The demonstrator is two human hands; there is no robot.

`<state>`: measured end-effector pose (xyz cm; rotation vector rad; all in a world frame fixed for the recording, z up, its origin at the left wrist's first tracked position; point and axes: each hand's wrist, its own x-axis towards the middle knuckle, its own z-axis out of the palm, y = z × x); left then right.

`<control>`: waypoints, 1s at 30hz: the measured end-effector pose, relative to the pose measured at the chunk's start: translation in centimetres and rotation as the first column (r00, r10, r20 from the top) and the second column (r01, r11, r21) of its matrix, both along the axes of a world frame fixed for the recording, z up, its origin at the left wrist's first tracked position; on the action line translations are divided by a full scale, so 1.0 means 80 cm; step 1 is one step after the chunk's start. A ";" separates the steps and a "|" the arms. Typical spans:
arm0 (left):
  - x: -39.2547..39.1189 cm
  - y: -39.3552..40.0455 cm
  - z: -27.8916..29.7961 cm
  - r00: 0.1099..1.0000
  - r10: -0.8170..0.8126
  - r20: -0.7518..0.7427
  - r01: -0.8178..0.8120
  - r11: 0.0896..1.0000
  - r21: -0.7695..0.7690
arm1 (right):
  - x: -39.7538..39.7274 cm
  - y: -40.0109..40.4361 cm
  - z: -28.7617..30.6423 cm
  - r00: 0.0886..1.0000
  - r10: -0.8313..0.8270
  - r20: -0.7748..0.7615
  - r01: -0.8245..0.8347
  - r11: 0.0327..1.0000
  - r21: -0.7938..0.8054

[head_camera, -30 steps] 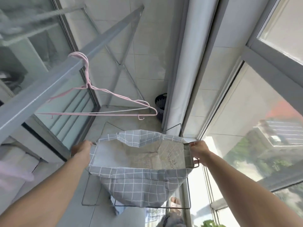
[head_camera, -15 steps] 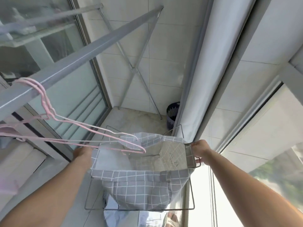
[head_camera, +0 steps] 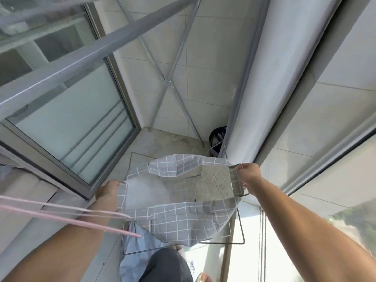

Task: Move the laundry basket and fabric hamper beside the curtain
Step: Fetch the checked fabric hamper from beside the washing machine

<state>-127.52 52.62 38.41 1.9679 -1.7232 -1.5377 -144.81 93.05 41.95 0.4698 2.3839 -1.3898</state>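
While I watch the head view, I log these:

Hamper: fabric hamper, grey checked cloth on a wire frame, held up off the floor between both hands, mouth open, empty as far as I can see.
Left hand: left hand closed around the left end of the rim.
Right hand: right hand closed on the wire handle at the right end.
Curtain: white curtain just beyond the right hand, near the hamper's far right corner.
Basket: dark laundry basket on the floor at the curtain's foot, partly hidden.
Edges: drying rack legs ahead, pink hanger across my left forearm.
Room: bare floor between hamper and back wall.
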 end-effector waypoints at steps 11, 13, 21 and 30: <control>-0.076 -0.074 -0.039 0.994 0.080 -0.080 -0.065 0.982 0.178 | -0.129 -0.091 -0.005 0.989 0.127 0.076 -0.130 0.991 0.031; -0.086 -0.093 -0.040 0.985 0.134 -0.105 -0.111 0.973 0.200 | -0.155 -0.116 -0.001 0.984 0.175 0.042 -0.178 0.981 0.072; -0.078 -0.134 -0.045 0.941 0.284 -0.187 -0.216 0.925 0.313 | -0.209 -0.232 0.014 0.917 0.391 0.074 -0.398 0.895 0.201; -0.018 -0.156 -0.065 0.837 0.479 -0.264 -0.377 0.855 0.356 | -0.220 -0.343 0.024 0.702 0.704 0.111 -0.700 0.653 0.289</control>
